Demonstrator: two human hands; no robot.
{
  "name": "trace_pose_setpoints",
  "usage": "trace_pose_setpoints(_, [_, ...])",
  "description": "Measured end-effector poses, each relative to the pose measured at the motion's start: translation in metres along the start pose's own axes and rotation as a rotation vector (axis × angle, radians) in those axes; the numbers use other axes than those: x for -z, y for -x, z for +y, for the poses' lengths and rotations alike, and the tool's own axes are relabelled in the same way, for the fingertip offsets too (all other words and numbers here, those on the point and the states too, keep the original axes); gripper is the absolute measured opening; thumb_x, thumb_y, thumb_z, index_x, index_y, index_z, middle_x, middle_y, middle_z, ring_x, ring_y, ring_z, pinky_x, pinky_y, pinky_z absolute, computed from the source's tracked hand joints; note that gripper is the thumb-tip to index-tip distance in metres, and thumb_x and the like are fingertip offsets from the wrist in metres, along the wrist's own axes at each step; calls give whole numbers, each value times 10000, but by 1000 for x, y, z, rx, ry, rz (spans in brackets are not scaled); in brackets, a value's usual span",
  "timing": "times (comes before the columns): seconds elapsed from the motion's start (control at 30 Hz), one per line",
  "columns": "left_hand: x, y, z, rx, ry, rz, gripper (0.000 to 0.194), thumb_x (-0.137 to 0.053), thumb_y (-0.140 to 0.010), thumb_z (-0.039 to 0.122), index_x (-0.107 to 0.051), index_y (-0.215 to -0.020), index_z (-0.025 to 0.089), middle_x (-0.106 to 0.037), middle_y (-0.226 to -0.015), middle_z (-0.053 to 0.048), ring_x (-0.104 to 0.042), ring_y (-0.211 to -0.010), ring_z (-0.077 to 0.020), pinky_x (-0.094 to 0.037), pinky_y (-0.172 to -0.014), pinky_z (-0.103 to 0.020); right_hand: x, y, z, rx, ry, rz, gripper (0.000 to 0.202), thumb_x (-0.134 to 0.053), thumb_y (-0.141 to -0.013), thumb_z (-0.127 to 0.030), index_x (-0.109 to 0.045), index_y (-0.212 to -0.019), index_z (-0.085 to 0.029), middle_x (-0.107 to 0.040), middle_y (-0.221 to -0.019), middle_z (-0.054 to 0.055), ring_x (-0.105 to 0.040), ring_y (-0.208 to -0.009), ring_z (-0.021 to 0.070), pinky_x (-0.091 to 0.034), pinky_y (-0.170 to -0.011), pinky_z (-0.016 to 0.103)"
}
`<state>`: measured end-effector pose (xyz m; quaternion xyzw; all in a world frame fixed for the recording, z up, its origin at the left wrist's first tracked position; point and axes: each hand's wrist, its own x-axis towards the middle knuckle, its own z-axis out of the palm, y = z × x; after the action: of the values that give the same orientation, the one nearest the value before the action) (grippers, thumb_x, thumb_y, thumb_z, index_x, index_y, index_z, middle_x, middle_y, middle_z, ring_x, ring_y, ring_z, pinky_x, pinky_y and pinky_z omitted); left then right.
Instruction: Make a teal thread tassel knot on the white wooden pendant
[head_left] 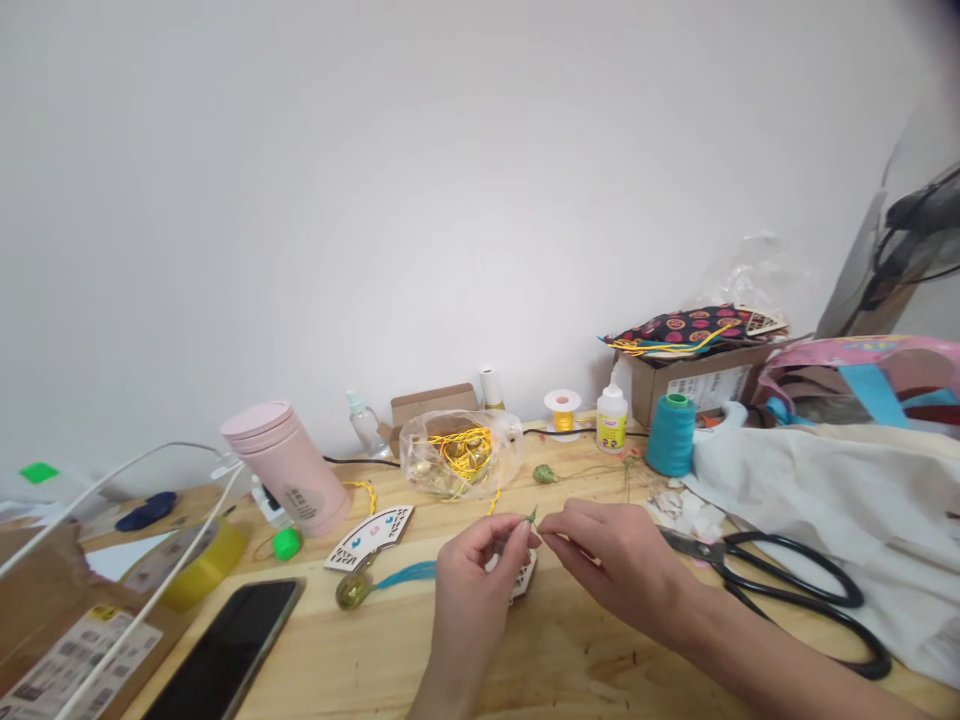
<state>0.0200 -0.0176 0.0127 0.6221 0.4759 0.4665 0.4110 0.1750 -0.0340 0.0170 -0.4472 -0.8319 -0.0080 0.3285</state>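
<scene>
Above the wooden table (585,650), my left hand (480,565) pinches a small green thread piece (532,516) between thumb and fingertips. Close to its right side, my right hand (611,560) has its thumb and fingertips pressed together at the thread; the strand between them is too fine to make out. A white cut-out piece (524,577) lies partly hidden behind my left hand. Left of that hand are a fan-shaped white piece (369,538), a blue tassel (406,574) and a round brass-coloured piece (352,590). A green thread bundle (544,474) lies beyond my hands.
Black-handled scissors (787,580) lie right, beside white cloth (817,510). Behind stand a teal thread cone (671,436), glue bottle (612,418), yellow spool (562,412) and plastic bag (461,455). A pink tumbler (289,465), phone (229,650) and tape roll (187,565) are left.
</scene>
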Motion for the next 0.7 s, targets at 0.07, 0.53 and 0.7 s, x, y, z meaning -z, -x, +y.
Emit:
trace_pose_setpoints(0.07, [1,1,0,-50,-93,-2,184,-567,-717,330,-653,-738,168,-674,-653,-16,-581,-592,-136,-467,-585,-237,1,1,0,28,56,-4,232,-352,-850,-180,-565,-758,-181,-564,-612,6,-489,-523,104,-249,-478,213])
trace_pose_setpoints(0.53, [-3,6,2,-142,-164,-197,159,-528,-755,273,-644,-685,189,-651,-642,-8,-557,-589,-122,-424,-551,-210,17,-7,18,-43,-205,12,170,-485,-821,-231,-632,-745,-194,-550,-642,-3,-504,-584,99,-321,-518,198])
trace_pose_setpoints(0.7, [-3,5,-3,-50,44,-163,148,-563,-735,293,-645,-731,171,-650,-638,-13,-536,-557,-105,-427,-528,-199,7,-6,17,-141,-392,-8,136,-521,-797,-212,-634,-727,-183,-544,-601,-14,-485,-571,97,-333,-521,194])
